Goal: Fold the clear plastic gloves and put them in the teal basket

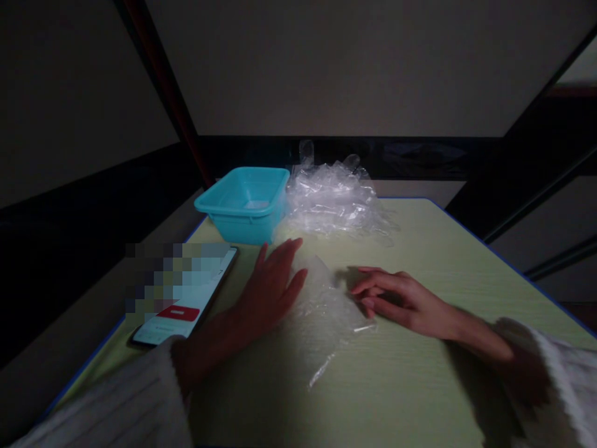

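A clear disposable plastic glove (321,314) lies flat on the table between my two hands. My left hand (275,280) is open at the glove's left edge, its fingers stretched out and the thumb apart; whether it touches the film I cannot tell. At the glove's right side is my right hand (401,298), fingers loosely bent and apart, with nothing visible in them. Beyond both hands, a heaped pile of clear plastic gloves (338,199) shows a few finger shapes sticking up at its top.
A turquoise plastic basket (247,224) stands at the far left, beside the pile, with something pale inside. Left of my left hand lies a phone (186,311) with its screen lit, partly blurred out. The pale yellow-green table (420,398) has a blue edge. Behind it rises a grey panel (349,74).
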`<act>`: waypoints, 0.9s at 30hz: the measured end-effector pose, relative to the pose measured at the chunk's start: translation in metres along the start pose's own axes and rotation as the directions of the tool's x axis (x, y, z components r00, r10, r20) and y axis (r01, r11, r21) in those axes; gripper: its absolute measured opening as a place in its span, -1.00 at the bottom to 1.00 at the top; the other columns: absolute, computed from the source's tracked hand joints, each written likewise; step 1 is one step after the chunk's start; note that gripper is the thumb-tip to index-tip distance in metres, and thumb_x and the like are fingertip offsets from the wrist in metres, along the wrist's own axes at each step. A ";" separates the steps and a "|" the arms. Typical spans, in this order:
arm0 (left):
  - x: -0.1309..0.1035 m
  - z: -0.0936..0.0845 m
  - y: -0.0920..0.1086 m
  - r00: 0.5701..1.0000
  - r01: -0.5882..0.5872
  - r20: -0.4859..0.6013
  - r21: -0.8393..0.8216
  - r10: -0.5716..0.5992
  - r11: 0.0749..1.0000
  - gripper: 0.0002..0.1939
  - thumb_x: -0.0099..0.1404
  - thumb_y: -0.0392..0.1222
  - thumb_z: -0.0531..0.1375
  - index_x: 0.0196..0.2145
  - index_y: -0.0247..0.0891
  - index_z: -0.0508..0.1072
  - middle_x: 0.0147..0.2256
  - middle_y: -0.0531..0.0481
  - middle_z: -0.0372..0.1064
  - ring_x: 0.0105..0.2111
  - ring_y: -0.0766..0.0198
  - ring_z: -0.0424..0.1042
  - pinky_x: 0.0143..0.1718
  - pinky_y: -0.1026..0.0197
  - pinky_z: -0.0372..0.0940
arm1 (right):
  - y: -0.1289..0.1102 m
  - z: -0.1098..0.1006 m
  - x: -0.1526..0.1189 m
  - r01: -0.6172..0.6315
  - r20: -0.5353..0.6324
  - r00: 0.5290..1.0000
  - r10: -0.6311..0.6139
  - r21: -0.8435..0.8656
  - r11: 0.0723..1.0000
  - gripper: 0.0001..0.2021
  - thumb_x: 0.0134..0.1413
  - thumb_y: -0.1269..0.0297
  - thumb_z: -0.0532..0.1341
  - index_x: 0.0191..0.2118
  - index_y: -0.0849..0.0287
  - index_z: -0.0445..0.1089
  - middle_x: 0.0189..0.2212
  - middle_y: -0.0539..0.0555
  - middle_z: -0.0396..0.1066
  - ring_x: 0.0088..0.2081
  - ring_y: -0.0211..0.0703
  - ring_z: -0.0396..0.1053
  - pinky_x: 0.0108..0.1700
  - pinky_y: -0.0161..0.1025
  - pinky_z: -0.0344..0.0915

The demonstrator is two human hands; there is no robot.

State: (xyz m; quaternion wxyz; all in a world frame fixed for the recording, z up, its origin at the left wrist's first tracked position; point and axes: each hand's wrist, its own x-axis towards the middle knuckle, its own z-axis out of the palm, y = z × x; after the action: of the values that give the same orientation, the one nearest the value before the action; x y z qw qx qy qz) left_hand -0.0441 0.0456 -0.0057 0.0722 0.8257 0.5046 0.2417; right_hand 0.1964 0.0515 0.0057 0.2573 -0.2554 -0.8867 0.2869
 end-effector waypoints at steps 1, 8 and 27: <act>0.000 -0.001 -0.001 0.999 0.029 -0.044 -0.009 -0.029 1.000 -0.56 0.34 -0.19 -0.15 0.13 -0.41 0.06 0.14 -0.28 0.13 0.18 0.11 0.05 0.21 -0.15 -0.27 | 0.001 0.001 0.000 -0.004 -0.020 1.000 0.003 -0.021 1.000 -0.88 0.16 0.40 0.06 -0.19 0.14 0.28 -0.54 -0.06 0.37 -0.43 -0.25 0.37 -0.09 -0.09 0.27; 0.001 0.000 -0.006 0.985 0.042 -0.169 -0.016 -0.044 0.999 -0.62 0.34 -0.15 -0.13 0.07 -0.33 0.11 0.09 -0.22 0.20 0.15 0.12 0.12 0.21 -0.12 -0.23 | 0.016 -0.003 0.000 0.007 0.129 0.992 0.011 -0.140 0.990 -0.37 0.04 0.11 0.22 0.21 0.09 0.04 0.19 0.15 0.10 0.23 -0.02 -0.06 0.18 0.05 -0.01; 0.000 0.000 -0.006 0.986 0.047 -0.157 -0.015 -0.049 0.999 -0.63 0.34 -0.14 -0.12 0.06 -0.32 0.13 0.09 -0.19 0.21 0.13 0.14 0.14 0.21 -0.10 -0.20 | 0.004 -0.005 -0.003 -0.152 0.390 0.874 0.289 -0.346 0.926 0.08 -0.21 -0.21 0.24 0.30 0.17 -0.35 0.29 0.23 -0.32 0.28 0.17 -0.46 0.18 0.30 -0.46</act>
State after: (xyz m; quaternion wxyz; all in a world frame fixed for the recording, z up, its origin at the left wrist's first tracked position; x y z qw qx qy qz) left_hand -0.0483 0.0483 -0.0081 0.0425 0.7912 0.5271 0.3073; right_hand 0.2025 0.0545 0.0056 -0.0238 -0.3224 -0.9194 0.2243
